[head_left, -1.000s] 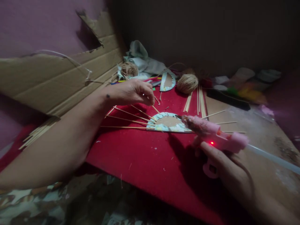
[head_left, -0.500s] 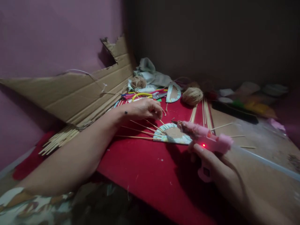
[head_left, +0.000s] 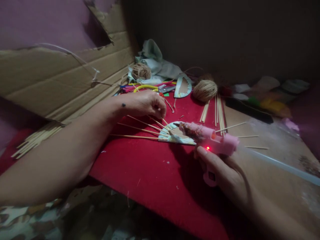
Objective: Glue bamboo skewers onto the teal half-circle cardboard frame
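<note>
Gluing in progress: a person works over a red mat (head_left: pixel 155 173) with both bare hands.
Right hand: the right hand (head_left: pixel 225 173) is clenched round the grip of one pink glue gun (head_left: pixel 208 138), whose red lamp glows; a clear glue stick trails from its back end.
Nozzle: the gun's tip sits over the half-round card piece (head_left: pixel 176 135), at or just above its surface; contact cannot be told.
Left hand: the left hand (head_left: pixel 146 103) pinches the upper end of one thin wooden stick (head_left: pixel 165 122), fingers curled together, just beyond the card piece.
Card pieces: two; one lies on the mat under the gun, a second card piece (head_left: pixel 183 86) leans at the far edge of the mat.
Fanned sticks: three sticks (head_left: pixel 136 128) lie fanned out to the left from the card piece, and at least three more sticks (head_left: pixel 240 133) show on the far side behind the gun.
Twine balls: two; one twine ball (head_left: pixel 205 90) beside the second card piece, another twine ball (head_left: pixel 141 71) on pale cloth.
Loose sticks: one bundle (head_left: pixel 216 110) lies below the nearer twine ball; a further heap (head_left: pixel 37 138) lies under the cardboard sheet (head_left: pixel 57 83) at left.
</note>
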`<state>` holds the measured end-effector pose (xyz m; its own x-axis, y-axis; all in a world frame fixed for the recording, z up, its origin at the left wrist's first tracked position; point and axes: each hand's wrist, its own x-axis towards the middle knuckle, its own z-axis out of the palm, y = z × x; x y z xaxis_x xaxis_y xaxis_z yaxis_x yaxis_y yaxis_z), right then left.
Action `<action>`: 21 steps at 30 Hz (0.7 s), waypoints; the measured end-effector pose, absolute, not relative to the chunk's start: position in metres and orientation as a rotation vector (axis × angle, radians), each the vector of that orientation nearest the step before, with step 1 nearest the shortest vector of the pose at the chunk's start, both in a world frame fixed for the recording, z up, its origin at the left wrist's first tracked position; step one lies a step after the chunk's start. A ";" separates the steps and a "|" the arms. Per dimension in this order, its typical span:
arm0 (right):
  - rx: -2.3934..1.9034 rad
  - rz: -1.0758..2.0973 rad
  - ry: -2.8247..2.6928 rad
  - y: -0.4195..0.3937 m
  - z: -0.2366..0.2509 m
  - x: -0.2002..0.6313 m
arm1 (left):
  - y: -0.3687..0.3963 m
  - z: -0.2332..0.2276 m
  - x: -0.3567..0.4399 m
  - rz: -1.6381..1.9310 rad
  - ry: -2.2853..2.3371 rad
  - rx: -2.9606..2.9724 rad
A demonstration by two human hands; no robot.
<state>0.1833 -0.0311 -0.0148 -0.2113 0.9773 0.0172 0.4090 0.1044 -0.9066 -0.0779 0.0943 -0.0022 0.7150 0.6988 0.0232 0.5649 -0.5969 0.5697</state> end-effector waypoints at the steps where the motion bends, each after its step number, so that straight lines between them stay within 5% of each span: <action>1: -1.351 1.049 -1.742 -0.030 -0.012 0.181 | 0.095 -0.002 -0.079 0.329 0.970 2.377; 9: -1.361 0.775 -1.868 -0.030 -0.007 0.174 | 0.095 0.001 -0.082 0.308 0.991 2.388; 21: -1.374 0.790 -1.966 -0.024 -0.006 0.167 | 0.096 0.002 -0.085 0.298 1.009 2.420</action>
<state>0.1674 -0.0239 -0.0059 -0.2784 0.9500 0.1411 0.5884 0.2848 -0.7567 -0.0848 0.0961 0.0016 0.7018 0.7123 0.0102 0.6035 -0.6020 0.5229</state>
